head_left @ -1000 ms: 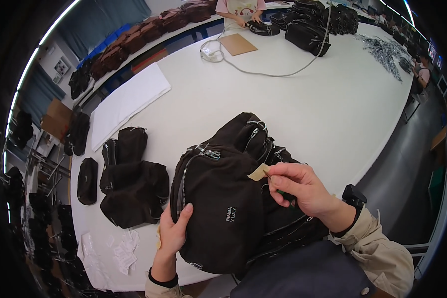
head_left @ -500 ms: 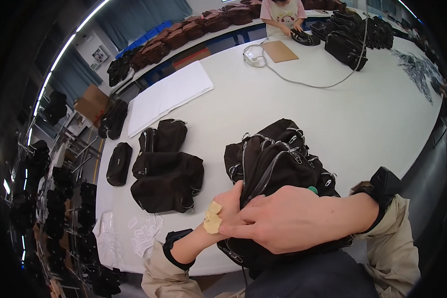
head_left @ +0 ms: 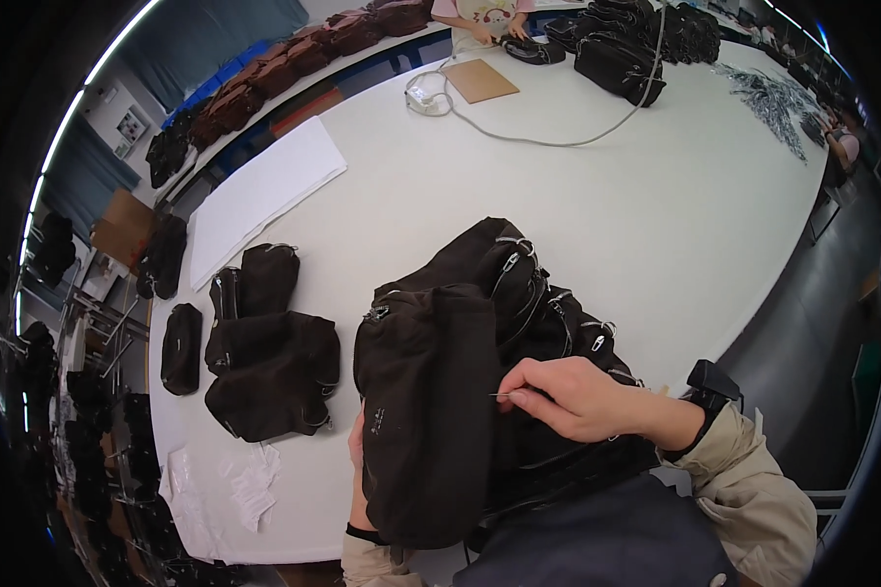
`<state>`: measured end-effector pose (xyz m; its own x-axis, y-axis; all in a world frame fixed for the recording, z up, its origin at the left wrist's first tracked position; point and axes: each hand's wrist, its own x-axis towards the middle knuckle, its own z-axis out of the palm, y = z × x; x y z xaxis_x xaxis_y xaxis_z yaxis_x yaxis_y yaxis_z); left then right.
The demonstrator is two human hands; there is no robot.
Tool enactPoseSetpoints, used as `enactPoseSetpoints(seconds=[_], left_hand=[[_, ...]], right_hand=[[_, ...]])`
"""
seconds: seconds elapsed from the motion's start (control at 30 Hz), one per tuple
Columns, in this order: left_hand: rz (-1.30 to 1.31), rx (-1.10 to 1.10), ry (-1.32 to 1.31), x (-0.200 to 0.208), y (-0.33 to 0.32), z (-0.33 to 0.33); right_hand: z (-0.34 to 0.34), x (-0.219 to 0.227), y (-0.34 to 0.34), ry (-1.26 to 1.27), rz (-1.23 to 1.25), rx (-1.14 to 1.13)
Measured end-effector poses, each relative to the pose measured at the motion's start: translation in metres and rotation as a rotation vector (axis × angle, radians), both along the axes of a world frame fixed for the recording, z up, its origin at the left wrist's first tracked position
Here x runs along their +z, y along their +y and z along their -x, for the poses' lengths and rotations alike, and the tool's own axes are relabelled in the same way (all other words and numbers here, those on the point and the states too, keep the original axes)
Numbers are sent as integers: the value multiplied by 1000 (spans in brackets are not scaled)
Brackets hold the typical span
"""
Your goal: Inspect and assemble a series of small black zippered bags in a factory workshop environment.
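A black fabric bag (head_left: pixel 426 411) with a flat, smooth panel faces up in front of me. My left hand (head_left: pixel 356 452) grips it along its left side; most of the fingers are hidden behind the fabric. Over the bag's right edge, my right hand (head_left: pixel 578 399) is closed in a pinch on a thin metal pointed tool (head_left: pixel 496 394). Only the tip of that tool shows, too little to name its kind. Beneath and behind lie more black bags (head_left: pixel 548 293) with silver zippers and metal rings.
Several black bags (head_left: pixel 272 377) lie on the white table (head_left: pixel 597 186) to my left, near paper labels (head_left: pixel 255 489). White sheets (head_left: pixel 264 201), a brown board (head_left: pixel 480 80), a grey cable (head_left: pixel 558 144) and black bags (head_left: pixel 617 68) are farther off. A co-worker (head_left: pixel 485 24) handles a black bag across the table.
The bag has been turned, so its smooth panel shows where an open zipper was. My hands have parted: the left went to the bag's left side, the right shows the thin tool. The view shifted.
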<state>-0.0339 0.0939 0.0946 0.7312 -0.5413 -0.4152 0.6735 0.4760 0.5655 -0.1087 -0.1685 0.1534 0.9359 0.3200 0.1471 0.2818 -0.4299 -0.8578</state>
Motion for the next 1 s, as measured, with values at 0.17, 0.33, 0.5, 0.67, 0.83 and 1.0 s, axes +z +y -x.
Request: enactPoseSetpoints(seconds=[0.17,0.33,0.5,0.67,0.83,1.0], left_hand=[[-29,-29,6,-5,-4,2],[-50,-52,5,-10,-7,1],[-21,-33,2,-21,-5,2],[-2,30,3,-32,5,5],[-13,27,6,-38,7,6],[-44,-4,-1,-39,4,3]], right_hand=[[-23,24,40,-203,-84,121],[-62,32,102,-137,-78,452],[-69,25,74,-270,6,374],[-62,5,-9,-229,439,67],[-39,1,-16,-193,567,83],[-43,-4,-13,-261,695,130]])
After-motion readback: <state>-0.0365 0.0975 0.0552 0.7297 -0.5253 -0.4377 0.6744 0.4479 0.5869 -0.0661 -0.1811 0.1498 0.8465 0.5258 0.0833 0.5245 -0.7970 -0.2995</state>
